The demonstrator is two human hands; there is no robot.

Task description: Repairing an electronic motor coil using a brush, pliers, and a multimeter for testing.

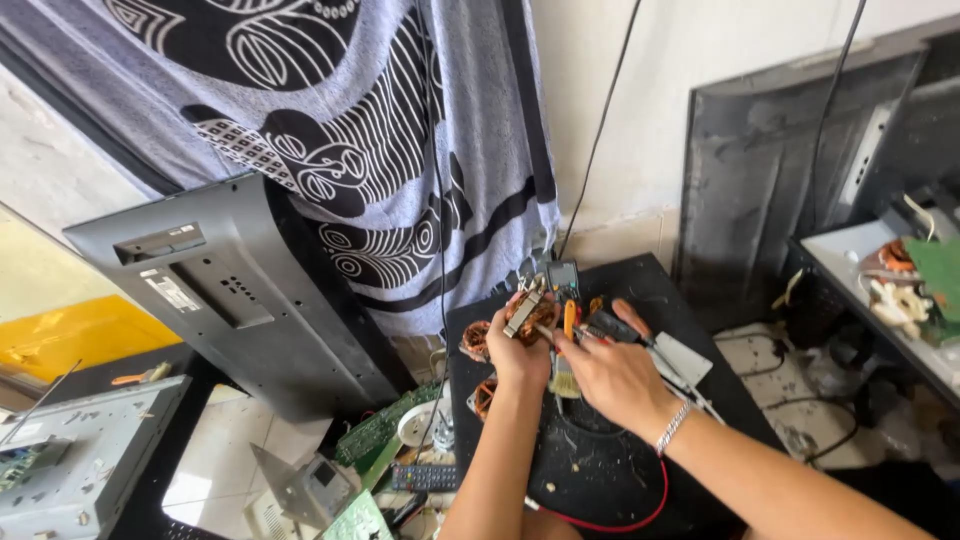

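Note:
My left hand (517, 345) is raised over a small black table (600, 470) and grips a small part with a copper coil (527, 315). My right hand (610, 375), a silver bracelet on its wrist, holds an orange-handled tool (568, 320) whose tip meets the part. Two more copper coils (476, 340) lie on the table's left edge. A small multimeter (561, 275) stands just behind my hands. A red wire (640, 515) loops across the near side of the table.
A grey flat-screen back panel (230, 290) leans on a patterned cloth (380, 130) at left. A dark panel (770, 180) leans at right beside a shelf of parts (900, 285). Circuit boards, a remote (425, 477) and metal chassis (70, 450) litter the floor.

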